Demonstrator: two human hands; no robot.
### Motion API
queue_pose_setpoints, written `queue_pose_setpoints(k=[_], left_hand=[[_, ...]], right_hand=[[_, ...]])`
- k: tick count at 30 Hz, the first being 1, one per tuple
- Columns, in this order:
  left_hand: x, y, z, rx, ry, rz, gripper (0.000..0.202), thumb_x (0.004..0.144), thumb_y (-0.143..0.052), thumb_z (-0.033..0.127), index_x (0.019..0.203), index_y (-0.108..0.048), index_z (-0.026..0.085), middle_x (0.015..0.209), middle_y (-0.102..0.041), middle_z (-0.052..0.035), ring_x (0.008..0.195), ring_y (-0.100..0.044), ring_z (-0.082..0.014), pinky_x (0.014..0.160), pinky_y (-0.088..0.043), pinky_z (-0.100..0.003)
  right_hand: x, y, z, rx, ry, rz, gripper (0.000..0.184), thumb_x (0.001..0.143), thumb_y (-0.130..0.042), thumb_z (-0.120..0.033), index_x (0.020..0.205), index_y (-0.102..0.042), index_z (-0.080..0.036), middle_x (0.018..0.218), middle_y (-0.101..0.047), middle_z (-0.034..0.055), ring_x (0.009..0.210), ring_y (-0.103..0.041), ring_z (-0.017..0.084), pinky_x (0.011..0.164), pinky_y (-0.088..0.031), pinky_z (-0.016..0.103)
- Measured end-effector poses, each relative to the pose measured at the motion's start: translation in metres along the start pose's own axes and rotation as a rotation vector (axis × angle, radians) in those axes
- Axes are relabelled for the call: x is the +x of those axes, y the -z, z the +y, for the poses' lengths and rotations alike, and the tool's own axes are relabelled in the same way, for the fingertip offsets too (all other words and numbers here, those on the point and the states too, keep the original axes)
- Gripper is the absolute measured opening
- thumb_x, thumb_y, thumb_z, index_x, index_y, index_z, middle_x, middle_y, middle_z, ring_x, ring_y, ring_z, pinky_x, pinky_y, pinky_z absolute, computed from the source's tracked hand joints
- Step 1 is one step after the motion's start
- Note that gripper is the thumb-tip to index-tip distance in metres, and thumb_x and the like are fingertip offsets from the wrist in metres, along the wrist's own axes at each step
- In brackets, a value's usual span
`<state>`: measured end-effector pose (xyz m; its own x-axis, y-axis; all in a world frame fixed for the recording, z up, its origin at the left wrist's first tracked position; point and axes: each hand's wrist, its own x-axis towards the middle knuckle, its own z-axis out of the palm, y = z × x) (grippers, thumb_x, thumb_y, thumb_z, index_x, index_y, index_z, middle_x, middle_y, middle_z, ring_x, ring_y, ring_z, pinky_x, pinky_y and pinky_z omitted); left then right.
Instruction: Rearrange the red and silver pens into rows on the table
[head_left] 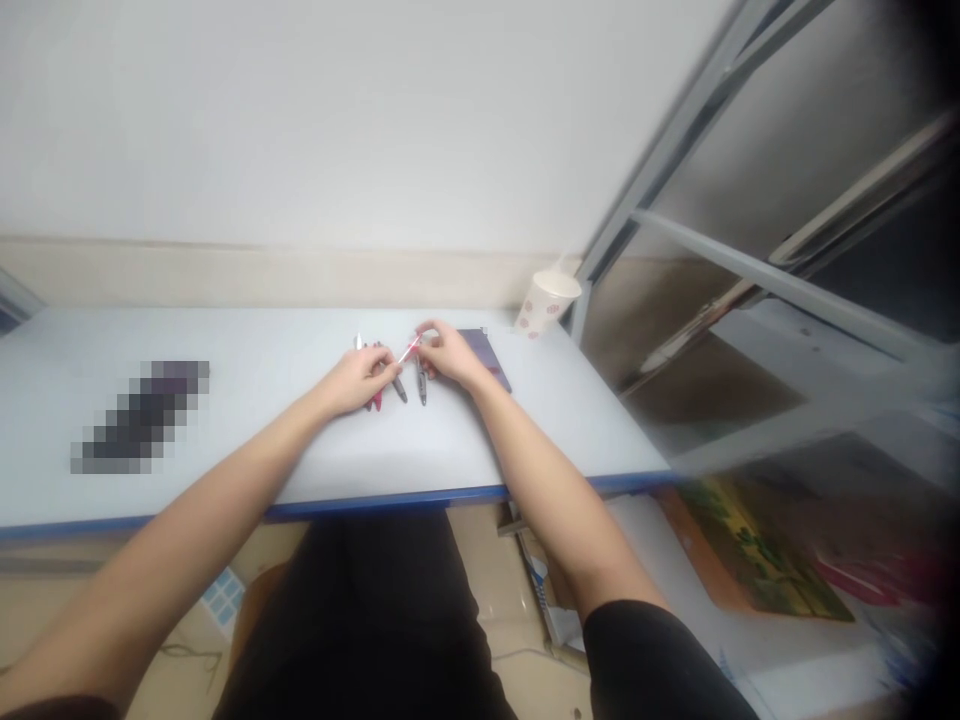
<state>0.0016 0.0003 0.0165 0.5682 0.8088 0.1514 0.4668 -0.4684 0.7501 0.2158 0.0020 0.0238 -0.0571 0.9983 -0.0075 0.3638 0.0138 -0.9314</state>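
Note:
A thin red-and-white pen [409, 349] is held slantwise between my two hands. My left hand [364, 378] pinches its lower, white end between closed fingertips. At the upper, red end, the thumb and fingers of my right hand [448, 355] are closed on it. Under and beside my left hand lie several pens, among them a red pen [374, 402] and a dark pen [401, 388], partly covered by the fingers. A grey-black pen [422, 387] lies just below my right fingers. To the right, a dark purple flat notebook [486, 352] is partly hidden by my right hand.
A white patterned paper cup [549, 303] stands at the table's back right corner, beside a metal frame [600, 235]. A pixelated dark object [142, 415] lies on the left of the pale table [247, 345]. A wall runs along the back.

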Motion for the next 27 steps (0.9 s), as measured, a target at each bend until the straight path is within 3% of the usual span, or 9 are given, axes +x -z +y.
queue_pose_setpoints(k=[7, 12, 18, 23, 27], left_hand=[[0.002, 0.004, -0.003, -0.124, 0.039, -0.028, 0.023, 0.102, -0.055, 0.038, 0.093, -0.062, 0.018, 0.065, -0.071, -0.0026, 0.049, -0.064, -0.0153, 0.052, -0.045, -0.025], [0.003, 0.004, -0.008, -0.16, 0.026, -0.023, 0.024, 0.101, -0.057, 0.037, 0.086, -0.06, 0.019, 0.069, -0.072, -0.0033, 0.059, -0.071, -0.0176, 0.059, -0.052, -0.027], [0.006, 0.004, -0.012, -0.239, 0.055, -0.063, 0.024, 0.102, -0.056, 0.035, 0.085, -0.059, 0.019, 0.063, -0.068, -0.0014, 0.054, -0.069, -0.0162, 0.058, -0.052, -0.026], [0.005, 0.005, -0.006, -0.241, 0.075, -0.045, 0.024, 0.102, -0.056, 0.03, 0.082, -0.059, 0.019, 0.057, -0.063, 0.0002, 0.049, -0.064, -0.0143, 0.053, -0.05, -0.025], [0.003, 0.003, -0.004, -0.252, 0.08, -0.019, 0.023, 0.101, -0.057, 0.031, 0.082, -0.059, 0.019, 0.056, -0.061, 0.0004, 0.047, -0.062, -0.014, 0.051, -0.049, -0.025]], right_hand=[[0.001, 0.002, -0.001, -0.286, 0.03, 0.001, 0.023, 0.093, -0.067, -0.016, 0.116, -0.067, -0.015, 0.066, -0.06, -0.0058, 0.056, -0.055, 0.013, 0.063, -0.043, 0.025], [0.002, 0.003, -0.003, -0.467, 0.054, 0.024, 0.022, 0.093, -0.073, -0.02, 0.114, -0.073, -0.012, 0.081, -0.069, 0.0018, 0.074, -0.059, 0.015, 0.076, -0.045, 0.027], [0.0, 0.0, -0.005, -0.576, 0.024, 0.086, 0.03, 0.097, -0.071, -0.023, 0.123, -0.071, -0.01, 0.094, -0.075, 0.011, 0.09, -0.067, 0.022, 0.088, -0.048, 0.031], [-0.011, 0.003, -0.012, -0.641, 0.051, 0.096, 0.03, 0.105, -0.051, -0.018, 0.129, -0.068, -0.011, 0.12, -0.075, 0.0205, 0.11, -0.068, 0.029, 0.094, -0.048, 0.035], [-0.019, 0.009, -0.02, -0.657, 0.062, 0.137, 0.034, 0.104, -0.043, -0.013, 0.128, -0.068, -0.013, 0.126, -0.074, 0.0206, 0.115, -0.068, 0.03, 0.094, -0.046, 0.035]])
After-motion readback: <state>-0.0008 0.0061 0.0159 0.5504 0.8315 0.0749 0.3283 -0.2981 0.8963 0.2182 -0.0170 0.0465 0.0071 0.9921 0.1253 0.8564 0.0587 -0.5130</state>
